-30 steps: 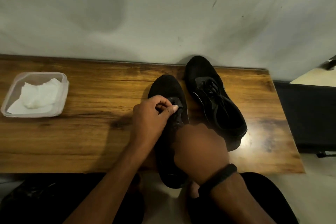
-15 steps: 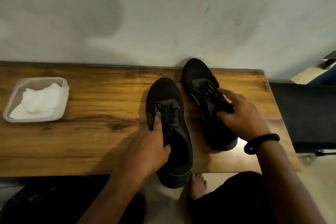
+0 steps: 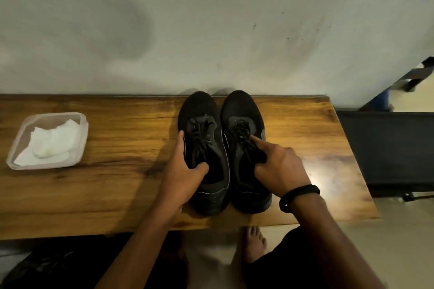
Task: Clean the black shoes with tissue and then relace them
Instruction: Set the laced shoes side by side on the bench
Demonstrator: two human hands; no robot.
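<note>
Two black laced shoes stand side by side on the wooden table [image 3: 117, 195], toes toward the wall. My left hand [image 3: 182, 173] grips the left shoe [image 3: 199, 110] at its opening, thumb inside and fingers along the outer side. My right hand [image 3: 279, 169], with a black band on the wrist, holds the right shoe [image 3: 242, 108] at its collar, the index finger resting on the laces. White tissue [image 3: 52, 142] lies crumpled in a clear plastic container [image 3: 81, 122] at the table's left end.
A stained grey wall runs right behind the table. A dark piece of furniture [image 3: 387, 148] stands to the right of the table. My bare foot [image 3: 254, 244] rests on the floor below the front edge.
Both shoes have been slid together and straightened, now parallel with toes at the wall. My left hand shifted to grip the left shoe's opening; my right hand stayed on the right shoe.
</note>
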